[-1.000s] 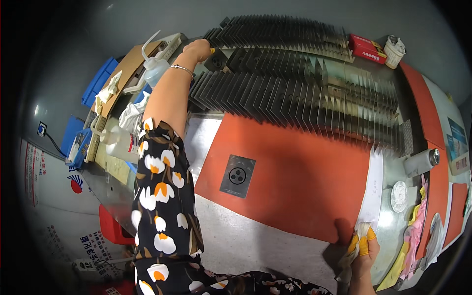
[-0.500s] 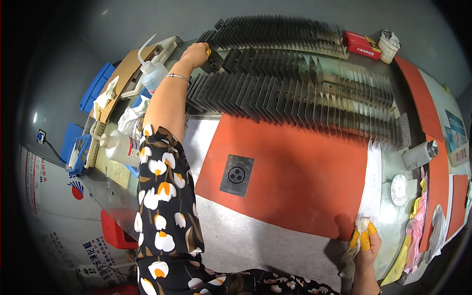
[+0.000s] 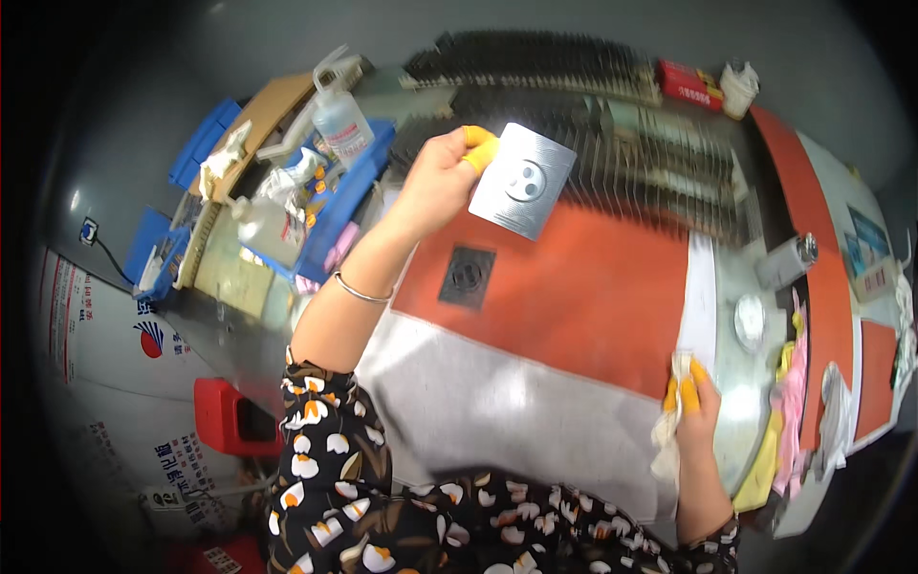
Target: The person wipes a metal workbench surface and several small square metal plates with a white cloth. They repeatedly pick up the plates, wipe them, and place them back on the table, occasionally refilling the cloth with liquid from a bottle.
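Observation:
My left hand [image 3: 449, 172], with yellow finger cots on its fingertips, pinches a thin rectangular metal plate [image 3: 507, 202] by its left edge. The plate is tilted above the red mat, its shiny face toward me, with a ring and several round dots in its middle. Below it a similar dark plate [image 3: 467, 277] lies flat on the red mat [image 3: 574, 287]. Near the mat's right front corner my right hand [image 3: 696, 402], also in yellow finger cots, is closed on a crumpled off-white cloth [image 3: 666, 435].
Racks of upright dark plates [image 3: 612, 172] fill the back. On the left, a squeeze bottle [image 3: 339, 120] and a white bottle [image 3: 273, 230] stand by a blue tray [image 3: 330, 239]. A grey cylinder [image 3: 786, 263], a round white dish [image 3: 750, 320] and coloured cloths [image 3: 789, 411] line the right.
My left hand has come back from the racks toward me and right, now holding a metal plate. My right hand keeps the cloth and sits slightly higher in view.

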`<state>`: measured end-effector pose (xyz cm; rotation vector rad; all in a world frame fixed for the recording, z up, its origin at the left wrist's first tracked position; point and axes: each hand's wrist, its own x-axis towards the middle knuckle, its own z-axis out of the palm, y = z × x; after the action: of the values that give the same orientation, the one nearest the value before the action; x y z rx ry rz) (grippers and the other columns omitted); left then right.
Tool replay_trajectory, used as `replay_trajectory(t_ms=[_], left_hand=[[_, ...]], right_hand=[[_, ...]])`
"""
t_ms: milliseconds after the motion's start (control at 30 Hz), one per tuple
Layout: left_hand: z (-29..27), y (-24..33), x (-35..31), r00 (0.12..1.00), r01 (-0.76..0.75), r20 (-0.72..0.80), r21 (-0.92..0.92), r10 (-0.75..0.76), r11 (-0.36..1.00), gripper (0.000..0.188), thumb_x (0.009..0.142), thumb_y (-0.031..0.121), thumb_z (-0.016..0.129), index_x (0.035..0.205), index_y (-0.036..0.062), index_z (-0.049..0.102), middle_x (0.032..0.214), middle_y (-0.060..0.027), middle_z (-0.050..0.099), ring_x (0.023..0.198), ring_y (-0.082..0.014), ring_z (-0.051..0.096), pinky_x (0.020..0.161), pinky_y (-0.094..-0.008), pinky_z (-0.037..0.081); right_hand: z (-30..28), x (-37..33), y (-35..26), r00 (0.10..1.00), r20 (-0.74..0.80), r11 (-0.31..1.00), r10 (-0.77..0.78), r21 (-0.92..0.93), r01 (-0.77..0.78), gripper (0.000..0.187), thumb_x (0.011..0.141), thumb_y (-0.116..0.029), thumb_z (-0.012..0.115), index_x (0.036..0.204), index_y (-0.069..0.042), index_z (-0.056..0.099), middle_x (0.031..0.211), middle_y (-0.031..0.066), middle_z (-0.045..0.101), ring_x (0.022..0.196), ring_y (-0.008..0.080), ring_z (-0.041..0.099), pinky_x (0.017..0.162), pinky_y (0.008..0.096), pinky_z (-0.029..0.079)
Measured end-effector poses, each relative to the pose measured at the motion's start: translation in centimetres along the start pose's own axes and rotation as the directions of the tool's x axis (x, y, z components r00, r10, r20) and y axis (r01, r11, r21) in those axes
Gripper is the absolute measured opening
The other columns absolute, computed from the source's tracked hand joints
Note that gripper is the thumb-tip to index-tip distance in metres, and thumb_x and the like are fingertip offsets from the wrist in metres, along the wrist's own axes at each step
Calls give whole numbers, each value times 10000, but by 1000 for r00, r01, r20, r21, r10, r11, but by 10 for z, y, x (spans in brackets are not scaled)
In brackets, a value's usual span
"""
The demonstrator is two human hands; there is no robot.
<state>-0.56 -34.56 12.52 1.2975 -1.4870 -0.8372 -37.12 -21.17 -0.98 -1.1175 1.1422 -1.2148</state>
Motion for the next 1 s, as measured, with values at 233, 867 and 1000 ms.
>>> replay_trajectory(t_ms=[233,867,1000], left_hand=[[67,-7,-79,963,207,205,-138,-176,969,170,893,150,503,896,2,586,691,30,548,565,-27,433,489,-190,353],[75,-29,-81,965,198,212,-192,-156,961,171,902,140,486,914,-8,572,672,20,527,556,-34,436,495,-189,365],[77,-38,-85,977,137,187,-183,-102,974,158,898,133,486,904,-4,565,668,14,524,544,-39,438,491,-196,373]], right_hand=[[5,5,0,999,47,1000,20,-9,-20,307,894,-56,454,1192,-4,506,745,48,529,564,97,470,519,222,400],[2,2,6,1000,7,1000,-7,-10,7,299,900,-44,444,1190,-29,516,748,47,540,567,94,473,521,217,403],[2,3,4,1000,-5,1000,12,25,-12,288,896,-43,455,1175,-18,523,755,49,544,564,93,472,521,216,404]])
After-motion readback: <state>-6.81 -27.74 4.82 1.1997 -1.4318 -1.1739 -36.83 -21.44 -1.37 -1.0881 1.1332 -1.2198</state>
